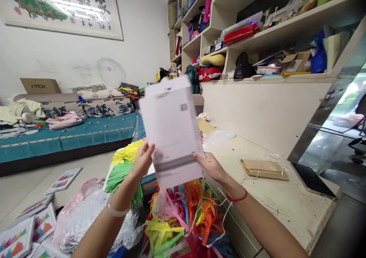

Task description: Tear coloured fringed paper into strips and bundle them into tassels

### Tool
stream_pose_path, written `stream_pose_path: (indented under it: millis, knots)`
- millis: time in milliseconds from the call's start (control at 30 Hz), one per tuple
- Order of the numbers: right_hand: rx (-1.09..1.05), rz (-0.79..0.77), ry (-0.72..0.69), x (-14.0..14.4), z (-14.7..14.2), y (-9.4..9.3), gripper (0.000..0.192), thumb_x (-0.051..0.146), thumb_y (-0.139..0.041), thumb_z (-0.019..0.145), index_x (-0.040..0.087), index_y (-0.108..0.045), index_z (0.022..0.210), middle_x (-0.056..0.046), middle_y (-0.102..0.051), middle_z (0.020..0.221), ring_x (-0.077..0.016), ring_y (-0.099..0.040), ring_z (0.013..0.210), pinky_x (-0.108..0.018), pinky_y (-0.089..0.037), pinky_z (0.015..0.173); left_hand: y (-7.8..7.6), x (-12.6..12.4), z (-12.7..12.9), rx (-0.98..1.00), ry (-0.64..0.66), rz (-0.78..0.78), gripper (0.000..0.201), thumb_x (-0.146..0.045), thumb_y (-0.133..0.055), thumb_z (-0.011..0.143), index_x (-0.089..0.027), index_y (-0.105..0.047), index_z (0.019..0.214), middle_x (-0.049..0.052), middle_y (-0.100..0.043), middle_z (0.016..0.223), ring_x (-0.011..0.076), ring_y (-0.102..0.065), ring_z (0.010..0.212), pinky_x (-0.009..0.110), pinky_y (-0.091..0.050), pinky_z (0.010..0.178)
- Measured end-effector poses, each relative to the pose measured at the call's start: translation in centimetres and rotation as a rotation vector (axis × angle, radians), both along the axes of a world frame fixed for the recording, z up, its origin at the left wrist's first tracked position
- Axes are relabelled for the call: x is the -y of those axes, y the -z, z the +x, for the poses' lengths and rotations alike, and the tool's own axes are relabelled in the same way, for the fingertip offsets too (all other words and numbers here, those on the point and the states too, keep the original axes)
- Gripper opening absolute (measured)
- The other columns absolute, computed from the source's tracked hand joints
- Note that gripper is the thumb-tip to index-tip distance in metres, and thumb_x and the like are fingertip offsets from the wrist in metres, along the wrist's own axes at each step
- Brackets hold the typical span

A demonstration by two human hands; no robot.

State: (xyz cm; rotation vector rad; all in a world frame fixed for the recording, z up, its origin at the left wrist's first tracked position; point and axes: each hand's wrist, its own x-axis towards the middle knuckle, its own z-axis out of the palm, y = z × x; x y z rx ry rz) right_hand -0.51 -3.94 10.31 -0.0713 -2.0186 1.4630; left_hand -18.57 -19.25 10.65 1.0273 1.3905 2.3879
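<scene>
— White bag (171, 132) standing upright, long axis vertical, above the paper strips (183, 220)?
— Yes; left hand (142, 159) and right hand (211, 165) are gripping its lower edges. Printing is blurring, unreadable

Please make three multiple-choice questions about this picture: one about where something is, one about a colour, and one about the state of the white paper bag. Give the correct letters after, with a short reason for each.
1. Where does the brown paper bag lie?
A. on the desk top
B. on the teal bed
C. on the top shelf

2. What colour is the string on the wrist of the right hand?
A. blue
B. red
C. black

3. How is the white paper bag held?
A. by the left hand alone
B. lying flat on the floor, untouched
C. raised in the air between both hands

Answers:
1 A, it lies flat on the pale desk top, to the right of the hands.
2 B, a red string circles that wrist.
3 C, the left hand grips its lower left edge and the right hand its lower right edge.
</scene>
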Motion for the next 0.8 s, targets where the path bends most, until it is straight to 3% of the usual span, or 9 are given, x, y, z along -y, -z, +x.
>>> stream_pose_path:
  millis: [100,200,300,433,600,800]
  knots:
    - [-0.033,-0.054,-0.122,-0.5,-0.6,-1.3,0.047,0.047,-0.067,0.076,0.021,-0.059,0.114,-0.006,-0.07,0.091,-0.0218,-0.066,0.08,-0.037,-0.055,0.072,-1.7,-0.7,-0.3,0.012,-0.155,0.14,0.045,-0.051,-0.075,0.065,-0.018,-0.065,0.092,0.005,-0.071,0.087,0.0155,-0.065,0.072,0.024,-0.052,0.064]
    - [-0.315,-0.116,0.006,-0.2,-1.9,-3.9,0.063,0.043,-0.067,0.078,0.026,-0.04,0.133,-0.007,-0.067,0.105,-0.0189,-0.066,0.088,-0.035,-0.054,0.08,-2.8,-1.6,0.7,-0.095,-0.158,0.159,0.041,-0.047,-0.074,0.069,-0.018,-0.062,0.096,0.006,-0.069,0.094,0.0164,-0.065,0.082,0.023,-0.051,0.071]
    - [-0.496,-0.058,0.124,0.3,-3.1,-5.7,0.05,0.037,-0.066,0.08,0.027,-0.043,0.124,-0.005,-0.065,0.107,-0.0159,-0.064,0.089,-0.029,-0.053,0.076,-3.5,-2.2,2.0,-0.14,-0.17,0.294,0.042,-0.043,-0.071,0.074,-0.024,-0.054,0.108,0.003,-0.068,0.095,0.014,-0.064,0.085,0.021,-0.049,0.073]
    - [-0.577,-0.044,0.179,0.2,-3.5,-6.0,0.031,0.036,-0.066,0.081,0.025,-0.05,0.105,-0.002,-0.064,0.1,-0.0133,-0.062,0.089,-0.026,-0.051,0.078,-4.3,-2.3,2.6,-0.102,-0.241,0.433,0.03,-0.037,-0.073,0.074,-0.022,-0.052,0.089,-0.003,-0.063,0.077,0.0078,-0.059,0.067,0.016,-0.044,0.061]
    - [-0.617,-0.134,0.27,-0.5,-2.6,-5.7,0.026,0.039,-0.07,0.076,0.021,-0.058,0.091,0.0,-0.062,0.088,-0.0117,-0.061,0.082,-0.024,-0.05,0.076,-4.2,-2.1,3.3,-0.05,-0.269,0.487,0.028,-0.036,-0.077,0.069,-0.017,-0.058,0.074,-0.003,-0.059,0.07,0.0061,-0.055,0.063,0.015,-0.044,0.061]
    - [-0.673,-0.169,0.359,0.0,-1.6,-5.3,0.026,0.039,-0.073,0.074,0.019,-0.063,0.088,0.0,-0.066,0.083,-0.0115,-0.062,0.078,-0.024,-0.051,0.073,-3.8,-2.0,4.4,0.113,-0.255,0.45,0.029,-0.037,-0.084,0.056,-0.017,-0.067,0.069,-0.002,-0.064,0.066,0.0068,-0.056,0.058,0.018,-0.046,0.058]
